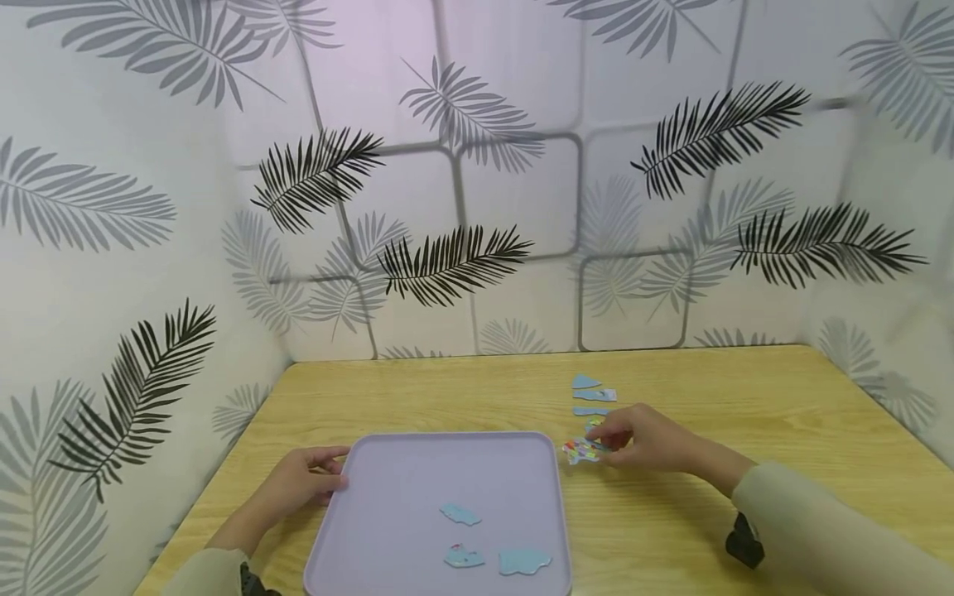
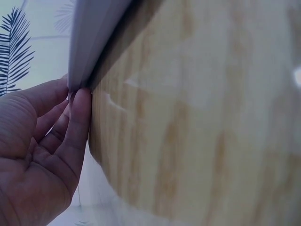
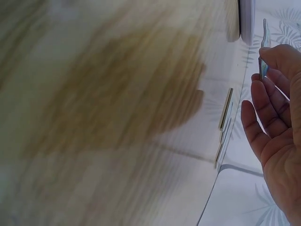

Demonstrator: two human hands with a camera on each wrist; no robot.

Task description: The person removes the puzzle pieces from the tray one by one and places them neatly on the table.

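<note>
At the lilac tray point(image 1: 440, 443), my left hand point(image 1: 309, 476) grips the left rim, its fingertips against the wall and lower edge in the left wrist view. My right hand point(image 1: 648, 440) pinches a thin multicoloured puzzle piece point(image 1: 580, 451) between thumb and fingers, just right of the tray. Edge-on in the right wrist view, that puzzle piece point(image 3: 264, 42) is clear of the table. On the tray lie three light-blue pieces: a slanted one point(image 1: 460, 514), one with a red mark point(image 1: 464, 557) and a wider one point(image 1: 525, 561).
Beyond my right hand, several flat pieces lie in a column on the wooden table point(image 1: 715, 389), among them a pointed blue piece point(image 1: 585, 382), a strip with a white end point(image 1: 594, 396) and a narrow strip point(image 1: 591, 410). A leaf-patterned wall point(image 1: 514, 207) borders the table's far edge.
</note>
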